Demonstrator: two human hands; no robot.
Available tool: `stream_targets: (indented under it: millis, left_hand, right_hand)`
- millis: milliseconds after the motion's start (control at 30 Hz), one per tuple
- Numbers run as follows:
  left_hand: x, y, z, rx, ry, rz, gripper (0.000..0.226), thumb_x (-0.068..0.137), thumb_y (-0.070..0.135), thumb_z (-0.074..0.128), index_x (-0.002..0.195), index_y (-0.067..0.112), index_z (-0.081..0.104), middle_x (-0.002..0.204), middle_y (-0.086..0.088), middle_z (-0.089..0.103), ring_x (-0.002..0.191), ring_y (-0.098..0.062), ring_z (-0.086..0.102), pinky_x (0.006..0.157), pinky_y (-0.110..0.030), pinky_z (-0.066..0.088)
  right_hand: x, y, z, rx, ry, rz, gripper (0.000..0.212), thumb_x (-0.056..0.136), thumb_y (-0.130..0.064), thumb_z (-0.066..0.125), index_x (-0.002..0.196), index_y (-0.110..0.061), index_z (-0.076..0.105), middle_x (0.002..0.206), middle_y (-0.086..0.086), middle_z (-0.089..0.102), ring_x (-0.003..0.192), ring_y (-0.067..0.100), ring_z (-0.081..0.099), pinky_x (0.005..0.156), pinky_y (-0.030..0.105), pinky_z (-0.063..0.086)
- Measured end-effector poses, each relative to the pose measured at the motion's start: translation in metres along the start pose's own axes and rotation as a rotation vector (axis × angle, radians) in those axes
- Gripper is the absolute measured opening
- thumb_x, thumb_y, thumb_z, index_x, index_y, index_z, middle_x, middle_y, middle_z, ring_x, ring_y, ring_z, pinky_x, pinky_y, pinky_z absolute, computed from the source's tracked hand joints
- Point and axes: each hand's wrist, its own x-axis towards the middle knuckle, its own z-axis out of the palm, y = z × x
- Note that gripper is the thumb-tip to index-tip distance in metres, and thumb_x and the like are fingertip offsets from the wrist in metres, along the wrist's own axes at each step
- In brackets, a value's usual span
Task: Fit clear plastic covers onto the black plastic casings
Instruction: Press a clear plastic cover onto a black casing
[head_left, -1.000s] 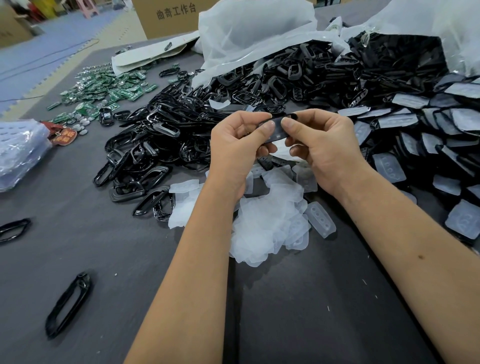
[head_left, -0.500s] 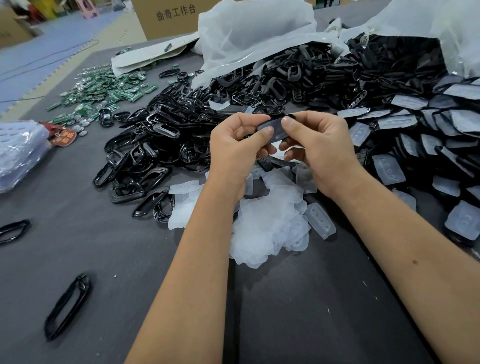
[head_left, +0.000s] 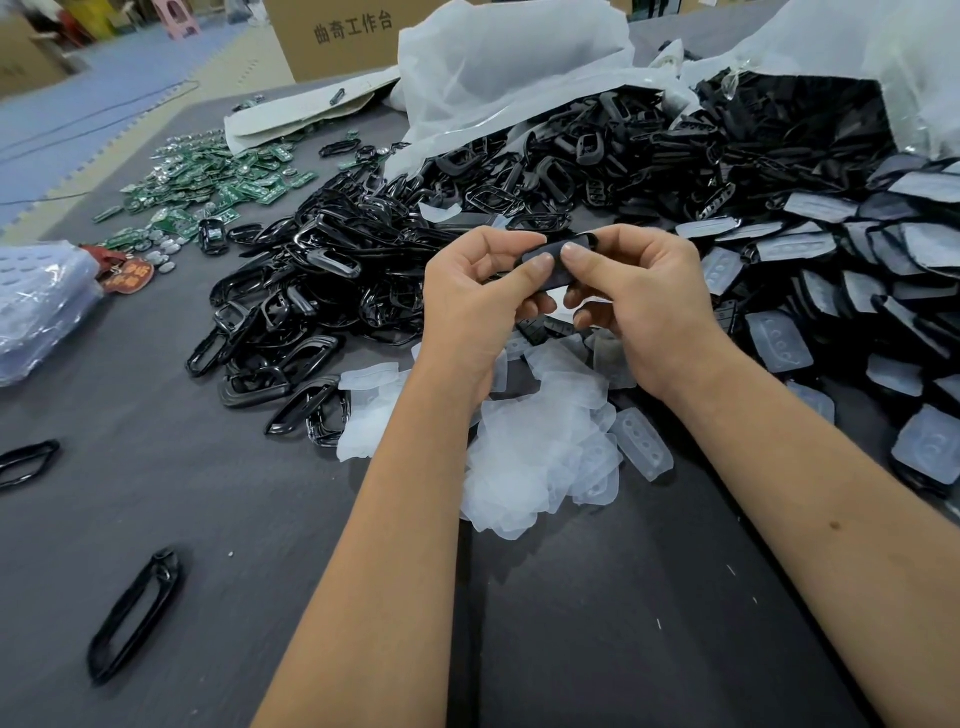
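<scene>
My left hand (head_left: 475, 299) and my right hand (head_left: 644, 301) hold one black casing (head_left: 558, 260) between them above the table, both thumbs pressed on its top face. A clear cover seems to lie on that casing, mostly hidden by my thumbs. Below my hands lies a heap of loose clear covers (head_left: 540, 441). A big pile of bare black casings (head_left: 332, 291) spreads to the left and behind. On the right lie several casings with covers fitted (head_left: 779, 343).
Green circuit boards (head_left: 202, 187) are scattered at the far left. A plastic-wrapped bundle (head_left: 36, 306) lies at the left edge. White bags (head_left: 509, 67) and a cardboard box (head_left: 337, 36) stand behind. Single black frames (head_left: 135, 616) lie on the grey table (head_left: 597, 623) near me.
Both hands stayed around the casing; my thumbs shifted slightly along its top face and the hands drifted a little lower.
</scene>
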Motion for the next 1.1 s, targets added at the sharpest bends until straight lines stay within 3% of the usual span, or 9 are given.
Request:
stream_targets:
  millis: [267,533,800,867,1000,1100]
  left_hand:
    - [0.001,0.000,0.000,-0.010,0.008,-0.007,0.015,0.091,-0.009,0.068,0.093,0.006,0.069,0.073,-0.009,0.068,0.052,-0.016,0.056,0.054,-0.022,0.050]
    - [0.001,-0.001,-0.002,-0.001,-0.007,-0.031,0.019,0.088,-0.011,0.071,0.095,0.007,0.071,0.070,-0.002,0.069,0.053,-0.014,0.058,0.057,-0.022,0.051]
    - [0.003,0.003,-0.006,-0.120,0.008,-0.145,0.021,0.087,-0.013,0.068,0.097,0.004,0.072,0.070,-0.006,0.067,0.053,-0.012,0.059,0.052,-0.015,0.047]
    - [0.003,0.005,-0.006,-0.153,0.037,-0.165,0.021,0.086,-0.014,0.068,0.095,0.005,0.072,0.071,-0.007,0.068,0.052,-0.011,0.059,0.050,-0.013,0.046]
    - [0.005,0.009,-0.011,-0.286,0.086,-0.225,0.018,0.088,-0.013,0.065,0.096,0.003,0.070,0.069,-0.006,0.067,0.051,-0.008,0.058,0.051,-0.011,0.047]
    - [0.006,0.011,-0.013,-0.422,0.091,-0.287,0.012,0.092,-0.010,0.062,0.096,-0.001,0.069,0.071,-0.007,0.065,0.049,-0.006,0.056,0.048,-0.009,0.046]
  right_hand:
    - [-0.001,0.000,0.002,-0.064,0.004,-0.035,0.019,0.104,-0.007,0.059,0.091,-0.003,0.072,0.072,0.007,0.070,0.053,0.015,0.062,0.044,0.027,0.053]
    - [-0.003,0.002,-0.001,-0.340,0.032,-0.188,0.007,0.101,-0.013,0.066,0.106,-0.009,0.070,0.064,0.011,0.069,0.044,0.023,0.060,0.039,0.030,0.048]
    - [-0.003,0.006,-0.002,-0.405,-0.028,-0.249,0.016,0.105,-0.005,0.046,0.118,-0.012,0.054,0.066,0.011,0.070,0.045,0.032,0.062,0.038,0.035,0.049]
    - [-0.004,0.006,-0.004,-0.465,-0.044,-0.336,0.022,0.103,-0.002,0.043,0.117,-0.012,0.057,0.071,0.006,0.071,0.051,0.028,0.065,0.043,0.038,0.053]
    - [-0.004,0.004,-0.003,-0.748,-0.111,-0.644,0.035,0.089,0.004,0.064,0.121,-0.008,0.070,0.104,0.002,0.067,0.084,0.017,0.066,0.077,0.034,0.058]
    - [-0.002,0.006,-0.001,-0.848,-0.053,-0.772,0.028,0.095,-0.007,0.072,0.123,-0.009,0.075,0.119,0.009,0.064,0.089,0.017,0.062,0.081,0.032,0.056]
